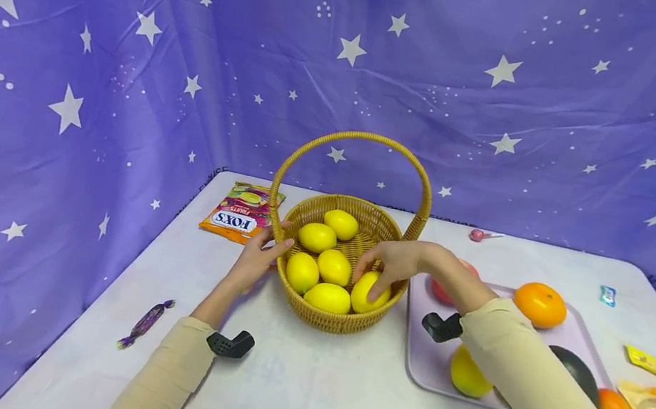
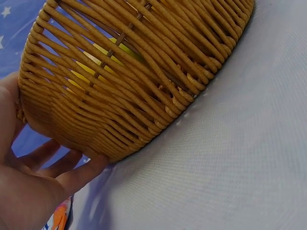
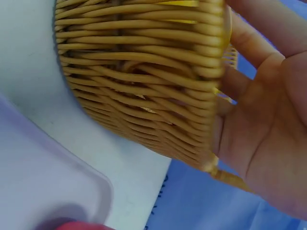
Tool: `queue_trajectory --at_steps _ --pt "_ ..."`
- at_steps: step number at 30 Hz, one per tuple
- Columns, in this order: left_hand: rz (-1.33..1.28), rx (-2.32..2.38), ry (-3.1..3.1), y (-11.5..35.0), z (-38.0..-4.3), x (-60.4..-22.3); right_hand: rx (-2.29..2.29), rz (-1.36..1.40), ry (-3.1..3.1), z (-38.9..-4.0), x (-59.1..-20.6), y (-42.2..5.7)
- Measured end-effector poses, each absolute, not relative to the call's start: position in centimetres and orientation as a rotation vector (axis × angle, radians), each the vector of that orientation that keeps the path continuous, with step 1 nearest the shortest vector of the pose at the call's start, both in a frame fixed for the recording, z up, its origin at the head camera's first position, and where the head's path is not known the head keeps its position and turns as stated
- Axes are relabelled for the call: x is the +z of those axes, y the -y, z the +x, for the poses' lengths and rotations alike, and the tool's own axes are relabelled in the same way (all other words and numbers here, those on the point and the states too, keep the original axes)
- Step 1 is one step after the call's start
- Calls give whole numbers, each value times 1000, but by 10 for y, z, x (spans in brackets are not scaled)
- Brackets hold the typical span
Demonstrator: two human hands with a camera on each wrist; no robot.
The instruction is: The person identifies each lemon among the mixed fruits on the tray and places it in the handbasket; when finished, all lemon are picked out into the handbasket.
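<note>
A woven wicker basket (image 1: 329,321) with a tall arched handle stands on the white table, holding several yellow lemons (image 1: 333,267). At its left side, my left hand (image 1: 257,258) grips the rim, thumb on top; the left wrist view shows the other fingers against the outer wicker wall (image 2: 120,100). My right hand (image 1: 399,263) reaches over the right rim into the basket, its fingers and thumb around the rightmost lemon (image 1: 365,297). In the right wrist view, the basket wall (image 3: 144,81) hides most of that lemon and the fingertips.
Right of the basket lies a pale purple tray (image 1: 414,367) with an orange (image 1: 539,305), a yellow fruit (image 1: 469,373) and other fruit, partly under my right forearm. A FOX'S candy bag (image 1: 238,211), a purple-wrapped candy (image 1: 146,324) and a lollipop (image 1: 477,235) lie around.
</note>
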State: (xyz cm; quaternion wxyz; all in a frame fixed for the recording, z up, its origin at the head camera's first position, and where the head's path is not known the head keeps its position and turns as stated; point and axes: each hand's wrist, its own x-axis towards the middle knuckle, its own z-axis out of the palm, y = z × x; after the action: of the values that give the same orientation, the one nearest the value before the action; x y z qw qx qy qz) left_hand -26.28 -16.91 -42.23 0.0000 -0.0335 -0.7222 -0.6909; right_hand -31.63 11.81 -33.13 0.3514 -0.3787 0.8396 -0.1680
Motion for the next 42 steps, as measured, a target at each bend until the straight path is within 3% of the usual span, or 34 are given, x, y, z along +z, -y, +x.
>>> queue_trajectory --at_steps 10,18,26,42 --pt "-86 -2162 2279 170 -267 -427 -335 -1008 -2176 -321 -338 -112" --pt "-70 -2153 2280 169 -267 -426 -690 -948 -2098 -315 -319 -135" --pt "-66 -2152 2289 170 -267 -424 -1040 -1056 -2114 -295 -313 -187" --pt "-67 -2153 2314 169 -268 -424 -1263 -839 -2380 -216 -343 -314"
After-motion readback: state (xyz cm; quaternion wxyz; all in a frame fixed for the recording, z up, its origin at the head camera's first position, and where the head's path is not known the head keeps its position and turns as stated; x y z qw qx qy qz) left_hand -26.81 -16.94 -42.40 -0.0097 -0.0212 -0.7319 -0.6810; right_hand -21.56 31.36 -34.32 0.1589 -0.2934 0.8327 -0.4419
